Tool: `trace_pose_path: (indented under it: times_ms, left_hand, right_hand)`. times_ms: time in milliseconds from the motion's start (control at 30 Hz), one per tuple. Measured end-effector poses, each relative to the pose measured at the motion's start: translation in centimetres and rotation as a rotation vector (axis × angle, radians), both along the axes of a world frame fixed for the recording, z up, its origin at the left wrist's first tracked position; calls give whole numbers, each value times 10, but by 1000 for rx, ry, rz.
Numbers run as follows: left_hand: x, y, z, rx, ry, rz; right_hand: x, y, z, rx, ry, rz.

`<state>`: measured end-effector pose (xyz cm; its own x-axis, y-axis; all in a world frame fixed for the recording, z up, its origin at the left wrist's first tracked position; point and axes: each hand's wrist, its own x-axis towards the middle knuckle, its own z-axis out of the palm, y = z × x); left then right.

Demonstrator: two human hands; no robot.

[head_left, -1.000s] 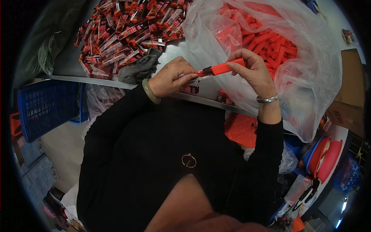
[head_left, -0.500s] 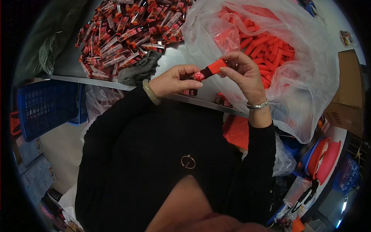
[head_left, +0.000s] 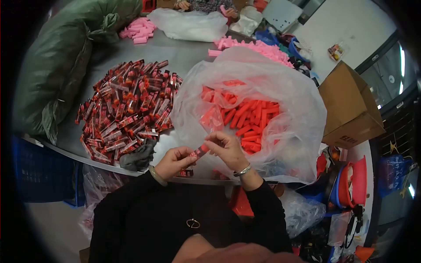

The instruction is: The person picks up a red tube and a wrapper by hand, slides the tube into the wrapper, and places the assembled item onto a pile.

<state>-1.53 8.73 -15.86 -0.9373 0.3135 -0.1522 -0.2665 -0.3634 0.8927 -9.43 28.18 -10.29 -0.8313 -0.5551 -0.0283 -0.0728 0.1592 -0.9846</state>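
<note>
My left hand (head_left: 174,163) pinches the near end of a small dark tube (head_left: 200,151) with a printed red label. At the tube's other end, my right hand (head_left: 229,151) has its thumb and fingers closed on the red end piece, partly hidden by the fingers. Just right of my hands, a large clear plastic bag (head_left: 298,109) stands open, holding many loose red plastic pieces (head_left: 250,118). Left of my hands lies a heap of similar labelled tubes (head_left: 127,103) on the grey table (head_left: 175,50). A grey cloth (head_left: 137,157) rests by the heap's near edge.
Pink pieces (head_left: 139,30) lie at the far side, beside a white plastic bag (head_left: 193,25). Across the table show another person's hands (head_left: 230,12). A green sack (head_left: 57,65) borders the left, a cardboard box (head_left: 351,107) the right. Blue crates (head_left: 41,171) stand below left.
The view has tipped up, bringing the table's far side into sight. Both hands still hold the tube, and my right-hand fingers now cover more of its red end.
</note>
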Motion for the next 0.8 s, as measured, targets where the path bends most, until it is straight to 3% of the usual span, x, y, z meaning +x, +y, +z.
trace_pose_path:
  times_ms: [200, 300, 433, 633, 800]
  left_hand:
    - [-2, 4, -12, -17, 129, 101]
    - [4, 2, 26, -105, 37, 108]
    - [-2, -7, 27, 145, -101, -50]
    - [3, -14, 26, 169, -111, -209]
    - [6, -9, 25, 204, -126, -178]
  right_hand:
    - [3, -4, -2, -89, -66, -48]
    - [2, -1, -3, -173, 1, -6]
    - [-2, -2, 15, -164, 11, 24]
    - [1, -6, 18, -215, 2, 60]
    - [5, -7, 13, -202, 11, 27]
